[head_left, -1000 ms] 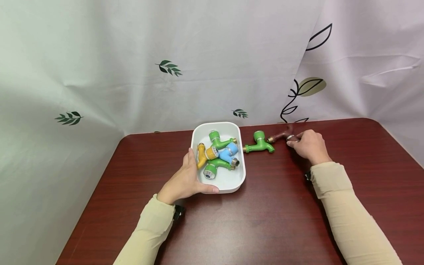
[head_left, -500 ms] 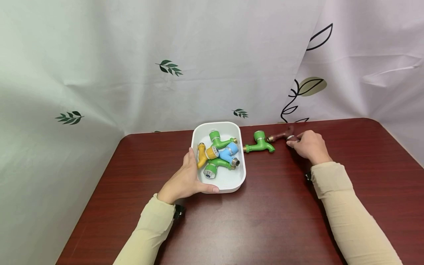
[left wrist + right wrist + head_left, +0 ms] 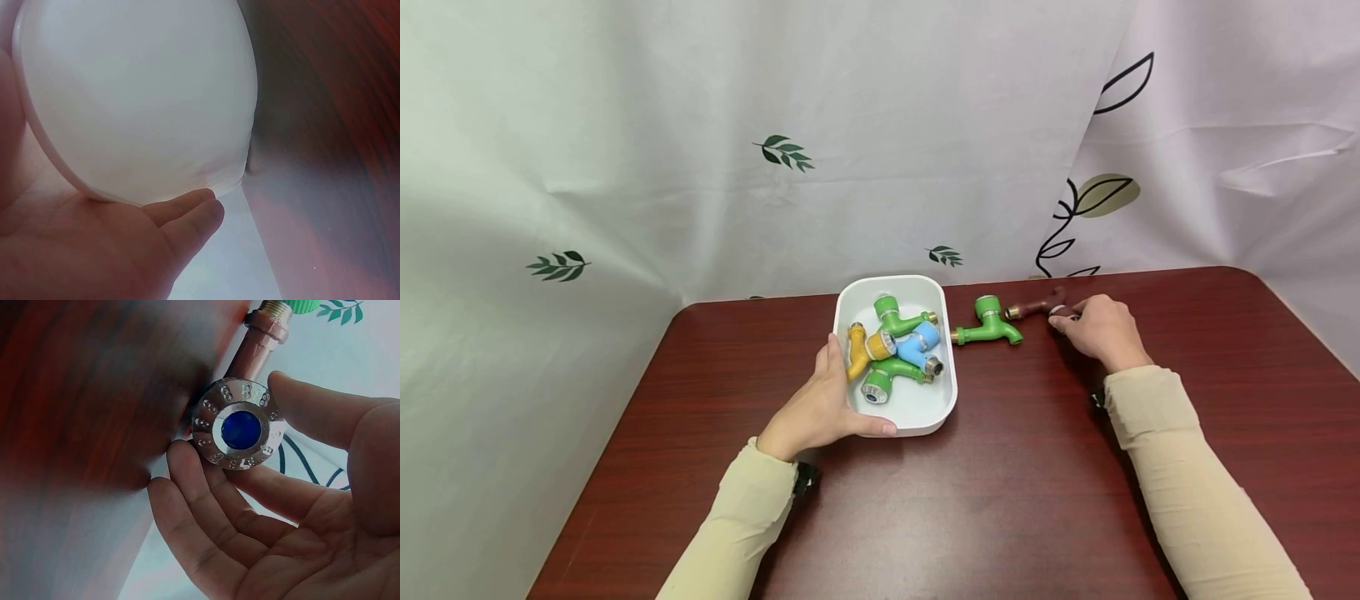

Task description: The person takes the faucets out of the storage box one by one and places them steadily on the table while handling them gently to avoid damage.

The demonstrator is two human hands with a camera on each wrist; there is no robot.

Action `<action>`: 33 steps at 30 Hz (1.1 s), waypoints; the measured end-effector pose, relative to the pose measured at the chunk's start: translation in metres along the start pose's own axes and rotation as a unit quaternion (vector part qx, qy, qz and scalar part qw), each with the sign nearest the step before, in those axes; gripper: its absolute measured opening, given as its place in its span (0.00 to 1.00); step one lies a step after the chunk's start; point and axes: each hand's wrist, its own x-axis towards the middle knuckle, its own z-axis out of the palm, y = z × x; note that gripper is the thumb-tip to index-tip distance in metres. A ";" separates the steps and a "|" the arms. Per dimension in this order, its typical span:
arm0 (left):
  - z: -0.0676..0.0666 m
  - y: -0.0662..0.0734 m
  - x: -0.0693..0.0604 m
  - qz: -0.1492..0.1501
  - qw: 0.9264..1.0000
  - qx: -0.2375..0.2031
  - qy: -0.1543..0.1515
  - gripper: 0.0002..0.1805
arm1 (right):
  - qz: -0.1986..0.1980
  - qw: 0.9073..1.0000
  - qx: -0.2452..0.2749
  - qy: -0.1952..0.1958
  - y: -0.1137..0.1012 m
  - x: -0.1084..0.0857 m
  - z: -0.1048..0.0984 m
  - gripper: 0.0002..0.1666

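On the silver, ring-shaped metal end cap (image 3: pixel 215 423) seen at the right hand (image 3: pixel 1105 333), small raised marks are set around a blue disc (image 3: pixel 242 430); whether letters are meant cannot be told. By that hand, the knob of a dark brown tap with a brass-coloured threaded end (image 3: pixel 1032 309) is pinched between thumb and index finger, the other fingers being loosely bent. The left hand (image 3: pixel 815 417) is spread wide, its nearly straight fingers laid along the side of a white, rounded rectangular tray (image 3: pixel 921 412), its thumb along the near end. Inside the tray, just beyond the left fingers, a yellow tap (image 3: pixel 858 357), a blue tap (image 3: pixel 913 350) and two green taps (image 3: pixel 891 322) are heaped together. Between the hands, a separate green tap with a brass end (image 3: pixel 988 332) is laid on the dark red, wood-grained table (image 3: pixel 1000 483), its knob pointed away from the person.
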 end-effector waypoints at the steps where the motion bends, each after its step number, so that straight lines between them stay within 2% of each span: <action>1: 0.000 0.000 0.000 0.003 1.000 0.000 0.001 0.87 | -0.001 1.000 -0.001 0.000 0.000 0.000 0.000 0.30; 9: 0.000 -0.001 0.001 0.006 1.000 0.000 0.005 0.87 | 0.001 1.000 -0.001 -0.005 -0.001 0.000 -0.001 0.32; 16: 0.001 -0.002 0.000 0.003 1.000 0.000 0.006 0.87 | 0.006 1.000 -0.009 -0.008 -0.003 0.000 0.001 0.39; 27: 0.002 -0.002 0.001 0.005 1.000 -0.003 0.005 0.87 | -0.004 0.999 0.004 0.035 -0.007 -0.004 -0.001 0.43; 33: 0.001 -0.002 0.000 0.004 1.000 0.000 0.004 0.87 | -0.021 0.997 0.031 0.061 -0.020 -0.009 -0.002 0.42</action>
